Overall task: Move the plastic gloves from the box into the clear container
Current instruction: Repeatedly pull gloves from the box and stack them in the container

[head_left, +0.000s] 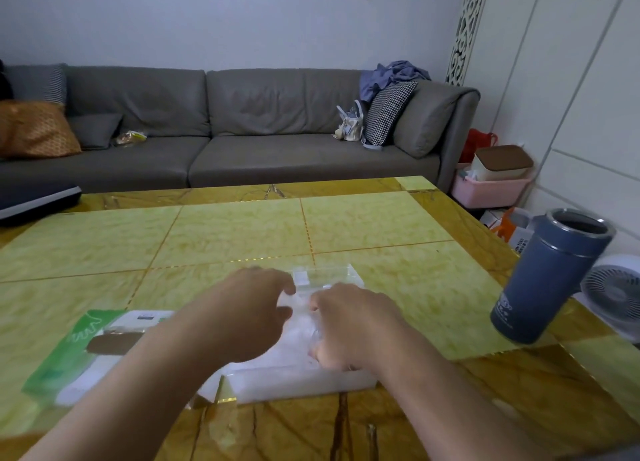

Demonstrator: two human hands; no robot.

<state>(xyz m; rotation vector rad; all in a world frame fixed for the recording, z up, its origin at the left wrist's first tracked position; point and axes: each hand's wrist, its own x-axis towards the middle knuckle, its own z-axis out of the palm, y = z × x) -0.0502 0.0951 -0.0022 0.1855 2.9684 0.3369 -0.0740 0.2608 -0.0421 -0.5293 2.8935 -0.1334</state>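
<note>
The clear container [332, 274] lies on the yellow table, its far rim showing beyond my fingers. A stack of thin plastic gloves [298, 336] sits inside it, milky white. My left hand [249, 308] rests over the left side of the gloves with fingers curled. Over the right side, my right hand [346, 325] presses down on the gloves with fingers bent. Both hands touch the gloves; whether they grip them is hard to tell. The green and white glove box [86, 346] lies flat to the left, its brown opening facing up.
A blue tumbler [547, 277] stands open-topped near the table's right edge. A grey sofa [242, 131] runs along the far side. A dark flat item [38, 200] sits at the table's far left corner. A white fan [616, 294] is on the floor at right.
</note>
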